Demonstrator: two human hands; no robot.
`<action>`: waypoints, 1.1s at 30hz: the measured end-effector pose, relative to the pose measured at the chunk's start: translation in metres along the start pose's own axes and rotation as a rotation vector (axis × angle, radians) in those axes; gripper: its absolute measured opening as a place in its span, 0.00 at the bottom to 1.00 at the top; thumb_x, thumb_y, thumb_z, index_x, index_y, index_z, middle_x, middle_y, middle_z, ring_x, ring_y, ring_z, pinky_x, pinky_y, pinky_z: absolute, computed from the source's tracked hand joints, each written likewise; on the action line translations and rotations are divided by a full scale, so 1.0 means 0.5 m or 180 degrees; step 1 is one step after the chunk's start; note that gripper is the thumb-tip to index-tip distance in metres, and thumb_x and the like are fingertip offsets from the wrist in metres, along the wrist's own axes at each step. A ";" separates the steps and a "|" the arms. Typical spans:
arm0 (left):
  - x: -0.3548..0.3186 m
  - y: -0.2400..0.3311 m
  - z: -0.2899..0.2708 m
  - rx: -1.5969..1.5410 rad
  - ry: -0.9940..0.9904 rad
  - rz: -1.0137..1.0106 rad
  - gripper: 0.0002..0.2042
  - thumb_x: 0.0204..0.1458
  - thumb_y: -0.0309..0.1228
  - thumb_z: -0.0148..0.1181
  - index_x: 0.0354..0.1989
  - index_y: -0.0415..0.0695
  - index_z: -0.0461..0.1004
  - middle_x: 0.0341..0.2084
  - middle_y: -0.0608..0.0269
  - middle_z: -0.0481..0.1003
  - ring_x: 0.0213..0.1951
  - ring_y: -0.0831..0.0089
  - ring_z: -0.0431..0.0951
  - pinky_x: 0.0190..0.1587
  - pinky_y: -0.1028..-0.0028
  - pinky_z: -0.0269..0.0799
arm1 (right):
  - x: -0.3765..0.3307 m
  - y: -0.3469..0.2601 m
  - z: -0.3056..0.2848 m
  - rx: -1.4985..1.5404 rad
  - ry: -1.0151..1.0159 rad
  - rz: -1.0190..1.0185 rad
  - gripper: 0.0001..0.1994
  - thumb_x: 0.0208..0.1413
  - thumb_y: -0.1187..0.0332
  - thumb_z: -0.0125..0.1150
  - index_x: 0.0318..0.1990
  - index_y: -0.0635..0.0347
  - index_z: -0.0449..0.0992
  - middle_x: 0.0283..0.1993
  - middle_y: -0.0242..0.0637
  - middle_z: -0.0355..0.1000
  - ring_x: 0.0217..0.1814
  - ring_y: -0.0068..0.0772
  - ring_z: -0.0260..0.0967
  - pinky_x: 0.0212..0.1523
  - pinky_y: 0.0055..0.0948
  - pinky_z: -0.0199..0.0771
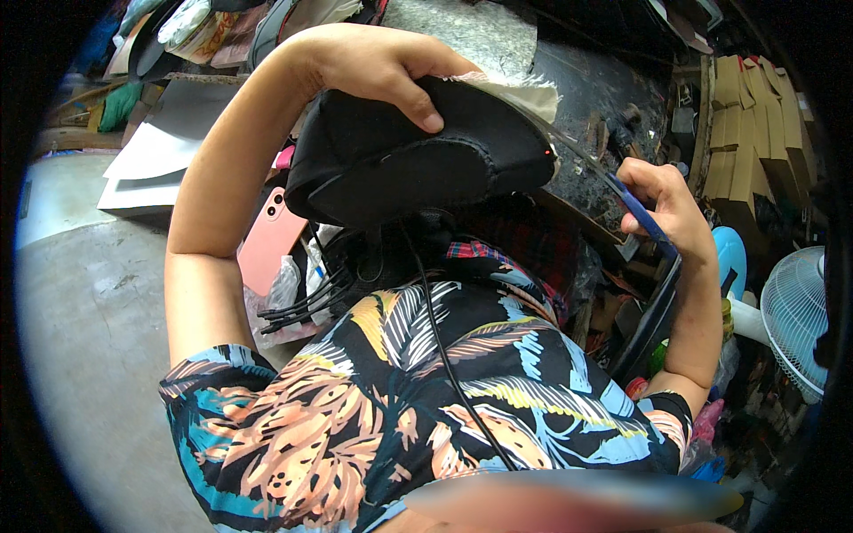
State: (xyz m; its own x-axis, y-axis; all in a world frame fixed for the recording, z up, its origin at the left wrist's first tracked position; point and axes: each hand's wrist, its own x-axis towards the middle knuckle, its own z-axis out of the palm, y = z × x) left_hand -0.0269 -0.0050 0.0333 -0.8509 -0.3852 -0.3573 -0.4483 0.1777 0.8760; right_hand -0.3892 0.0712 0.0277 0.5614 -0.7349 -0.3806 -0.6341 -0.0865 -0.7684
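My left hand (382, 67) is raised and wraps over a black shoe upper (400, 164), thumb pressed on its top, holding it sideways in front of me. A pale lining or insole edge (524, 93) sticks out along the shoe's upper right rim. My right hand (665, 200) grips a blue-handled knife (641, 215). Its thin blade (582, 160) slants up and left to the shoe's right edge. Below the shoe is my patterned leaf-print shirt (444, 382).
A pink phone (271, 240) and a bundle of black cables (298, 306) lie under the shoe. Behind is a dark, cluttered workbench (595, 89). Stacked cardboard boxes (746, 133) and a white fan (800, 320) stand at right, white sheets (169, 133) and grey floor (80, 311) at left.
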 end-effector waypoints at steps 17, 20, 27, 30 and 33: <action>0.024 0.010 -0.011 0.0251 0.0151 -0.0030 0.19 0.53 0.28 0.66 0.51 0.32 0.74 0.39 0.57 0.81 0.41 0.74 0.79 0.50 0.74 0.74 | -0.023 -0.004 -0.028 -0.0349 0.0470 -0.0312 0.20 0.42 0.58 0.73 0.28 0.64 0.69 0.18 0.31 0.57 0.21 0.21 0.53 0.23 0.26 0.54; 0.019 0.006 -0.004 -0.0058 0.0297 0.0176 0.15 0.53 0.26 0.66 0.46 0.30 0.78 0.35 0.61 0.82 0.37 0.78 0.80 0.48 0.76 0.75 | -0.021 -0.001 -0.024 -0.0478 0.0568 -0.0453 0.21 0.42 0.57 0.73 0.29 0.64 0.69 0.19 0.31 0.57 0.22 0.21 0.54 0.24 0.26 0.55; 0.027 0.012 0.008 0.0082 0.0365 0.0402 0.20 0.49 0.22 0.65 0.52 0.30 0.76 0.40 0.57 0.82 0.40 0.75 0.81 0.52 0.75 0.75 | -0.019 -0.002 -0.033 -0.0591 0.0382 -0.0270 0.25 0.39 0.52 0.75 0.30 0.64 0.69 0.21 0.36 0.60 0.22 0.28 0.57 0.27 0.29 0.60; 0.025 0.015 0.010 0.0025 0.0409 0.0577 0.20 0.48 0.23 0.64 0.52 0.31 0.77 0.39 0.53 0.82 0.39 0.72 0.82 0.50 0.76 0.76 | -0.021 -0.003 -0.029 -0.0559 0.0415 -0.0279 0.27 0.39 0.49 0.75 0.30 0.64 0.69 0.21 0.38 0.60 0.23 0.32 0.58 0.28 0.31 0.62; 0.029 0.019 0.007 0.0032 0.0232 0.0520 0.21 0.47 0.22 0.64 0.52 0.30 0.76 0.39 0.54 0.82 0.40 0.74 0.82 0.51 0.76 0.75 | -0.011 -0.005 -0.018 -0.1260 0.0629 -0.0756 0.30 0.39 0.44 0.74 0.29 0.65 0.69 0.22 0.37 0.59 0.23 0.30 0.58 0.27 0.30 0.59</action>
State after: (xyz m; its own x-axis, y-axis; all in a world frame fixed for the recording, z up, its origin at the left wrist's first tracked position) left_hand -0.0443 -0.0056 0.0352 -0.8906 -0.4151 -0.1857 -0.3087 0.2522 0.9171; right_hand -0.3955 0.0695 0.0365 0.6276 -0.7740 -0.0845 -0.6755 -0.4874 -0.5533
